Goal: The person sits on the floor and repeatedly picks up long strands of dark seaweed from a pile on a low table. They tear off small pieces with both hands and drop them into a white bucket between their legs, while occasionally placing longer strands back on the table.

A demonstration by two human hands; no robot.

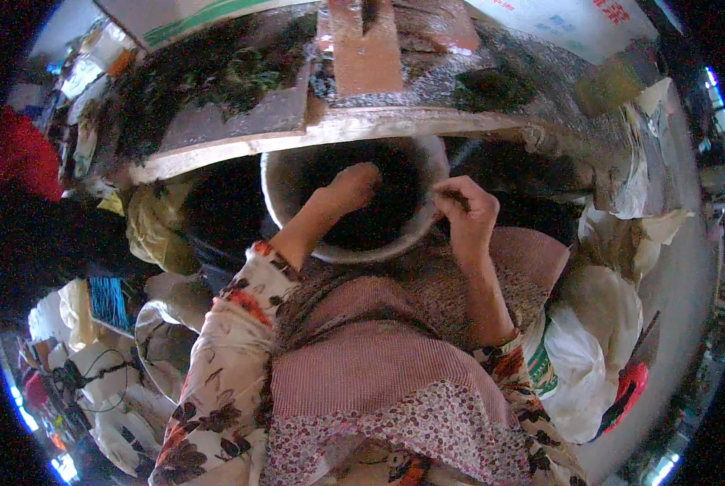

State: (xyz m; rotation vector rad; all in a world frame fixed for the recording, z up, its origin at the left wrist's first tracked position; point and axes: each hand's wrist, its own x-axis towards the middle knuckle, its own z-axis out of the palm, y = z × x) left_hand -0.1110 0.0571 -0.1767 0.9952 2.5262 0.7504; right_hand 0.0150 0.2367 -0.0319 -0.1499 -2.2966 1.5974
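Note:
A round, pale-rimmed tub (392,248) stands before me, close to my lap, its inside very dark. Over its opening is my left hand (357,184), fingers curled and pointing down; whether anything is between them is too dark to tell. My right hand (467,200) is at the tub's right rim, thumb and fingertips drawn together; I cannot make out anything held there. Beyond the tub runs the pale wooden edge of a worktable (265,143). Dark green, leafy-looking clumps (247,76) lie on the table, with a smaller dark clump (494,88) to the right.
A brown board (368,61) lies on the table at the top middle. White plastic bags (581,358) hang or stand at my right. A yellowish bag (156,228) and a pale round container (156,346) are at my left, near a blue-bristled brush-like thing (110,302).

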